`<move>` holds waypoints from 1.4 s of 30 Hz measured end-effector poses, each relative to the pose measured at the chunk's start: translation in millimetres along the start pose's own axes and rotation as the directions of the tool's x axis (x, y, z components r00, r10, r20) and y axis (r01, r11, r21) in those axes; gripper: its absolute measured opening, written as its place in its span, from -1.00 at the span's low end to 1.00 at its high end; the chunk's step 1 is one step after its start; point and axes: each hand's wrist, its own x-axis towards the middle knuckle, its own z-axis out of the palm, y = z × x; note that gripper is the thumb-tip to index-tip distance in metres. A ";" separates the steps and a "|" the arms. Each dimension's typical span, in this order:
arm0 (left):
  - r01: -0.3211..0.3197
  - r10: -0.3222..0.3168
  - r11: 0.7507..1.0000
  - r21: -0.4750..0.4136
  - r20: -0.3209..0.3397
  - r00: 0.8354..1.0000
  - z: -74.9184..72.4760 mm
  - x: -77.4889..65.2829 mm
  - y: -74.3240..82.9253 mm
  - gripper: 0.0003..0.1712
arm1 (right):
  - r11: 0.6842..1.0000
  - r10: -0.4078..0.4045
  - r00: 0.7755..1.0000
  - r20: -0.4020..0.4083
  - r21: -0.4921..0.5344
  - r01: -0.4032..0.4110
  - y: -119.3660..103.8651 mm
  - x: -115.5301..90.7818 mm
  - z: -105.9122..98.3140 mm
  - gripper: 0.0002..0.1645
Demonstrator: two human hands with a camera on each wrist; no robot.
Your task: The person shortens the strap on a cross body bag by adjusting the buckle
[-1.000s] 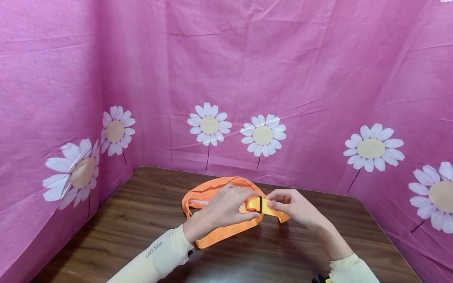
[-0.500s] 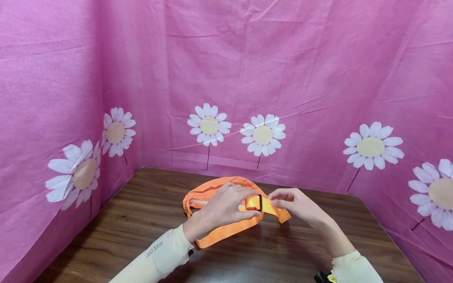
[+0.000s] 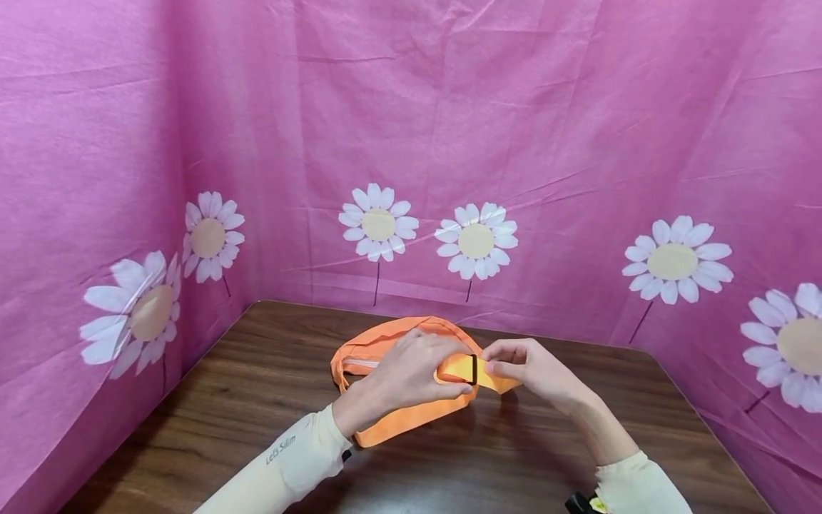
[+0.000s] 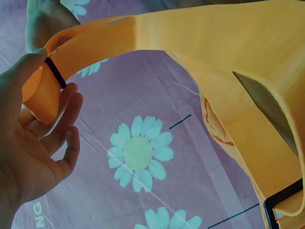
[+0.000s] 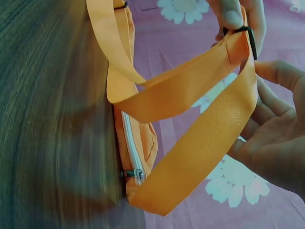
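Observation:
An orange waist bag (image 3: 385,350) with a white zipper (image 5: 132,145) lies on the table in the head view. My left hand (image 3: 414,371) is over it, its thumb and a fingertip pinching a black slider buckle (image 3: 474,369). The orange strap (image 3: 459,368) runs through that buckle and makes a loop on its left side. Just right of the buckle my right hand (image 3: 536,368) pinches the strap with thumb and forefinger. In the left wrist view the left hand (image 4: 40,138) grips the buckle (image 4: 56,72) by its ends, other fingers loosely bent.
The dark wood table (image 3: 257,378) meets a pink curtain (image 3: 546,143) with printed white daisies along the back and both sides. Another black buckle (image 4: 281,200) sits on the strap near the bag. A zipper pull (image 5: 133,173) hangs at the zipper's end.
The strap loop left of the buckle reaches slightly farther left. My right hand went slightly right, then came back toward the buckle. The left hand and bag have hardly moved.

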 end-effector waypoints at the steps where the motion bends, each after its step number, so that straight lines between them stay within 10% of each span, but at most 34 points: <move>1: 0.000 0.000 1.000 0.006 -0.004 1.000 0.5 -0.3 0.1 -0.46 | 1.000 0.010 1.000 -0.005 0.001 -0.010 -1.3 0.5 1.7 -0.73; 11: 0.006 -0.006 1.000 0.010 -0.028 1.000 7.7 -0.6 1.1 -0.25 | 0.995 0.024 0.999 0.031 -0.100 -0.021 -9.2 2.1 14.5 -0.73; 17: 0.124 -0.121 0.986 -0.108 0.035 0.992 10.7 0.1 -6.9 0.05 | 1.000 0.007 1.000 -0.017 0.015 -0.007 -15.2 -2.7 12.0 -0.76; 20: 0.126 -0.119 0.985 -0.117 0.070 0.990 13.2 0.2 -8.9 -0.11 | 0.997 -0.030 0.999 -0.020 0.071 0.031 -17.8 -5.2 11.4 -0.78; 27: -0.085 0.083 0.995 -0.057 -0.042 0.996 14.3 3.8 -3.2 -0.52 | 0.989 -0.072 0.997 -0.002 0.133 0.071 -21.5 -7.7 13.2 -0.79; 42: -0.030 0.030 0.998 0.062 0.006 1.000 10.1 1.2 -9.7 -0.43 | 0.969 -0.148 0.989 -0.007 0.201 0.146 -30.0 -14.6 1.4 -0.79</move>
